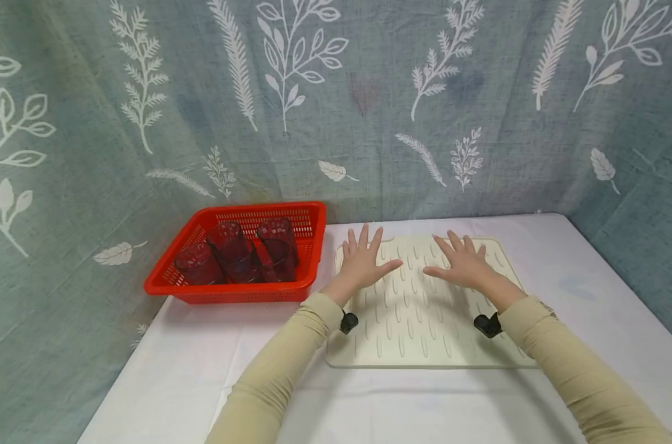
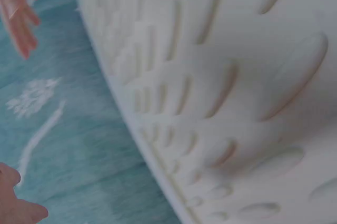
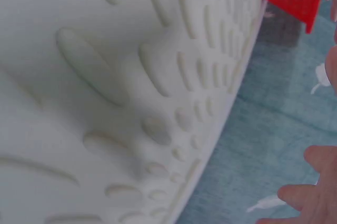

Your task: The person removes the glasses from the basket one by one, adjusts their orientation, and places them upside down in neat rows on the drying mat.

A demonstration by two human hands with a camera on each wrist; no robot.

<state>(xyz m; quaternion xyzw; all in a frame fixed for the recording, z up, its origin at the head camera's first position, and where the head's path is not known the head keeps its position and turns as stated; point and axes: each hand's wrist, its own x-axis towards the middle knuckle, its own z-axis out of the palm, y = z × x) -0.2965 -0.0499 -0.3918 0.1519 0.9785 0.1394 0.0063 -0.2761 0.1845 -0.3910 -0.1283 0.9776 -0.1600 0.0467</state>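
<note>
Both hands hover over a cream mat (image 1: 408, 333) with rows of raised oval ridges, lying on the white table. Fingers spread, the left hand (image 1: 362, 262) is above the mat's left part and holds nothing. Above its right part, the right hand (image 1: 462, 265) also has its fingers spread, with nothing in it. The two thumbs point toward each other with a gap between. In the left wrist view the ridged mat (image 2: 174, 77) fills most of the picture; the right wrist view shows the mat (image 3: 131, 66) likewise.
A red plastic basket (image 1: 241, 295) stands left of the mat, holding several dark reddish see-through glasses (image 1: 224, 237), some of them tilted. A grey-green curtain (image 1: 369, 166) with white leaf prints hangs behind and at both sides of the white-covered table (image 1: 402, 407).
</note>
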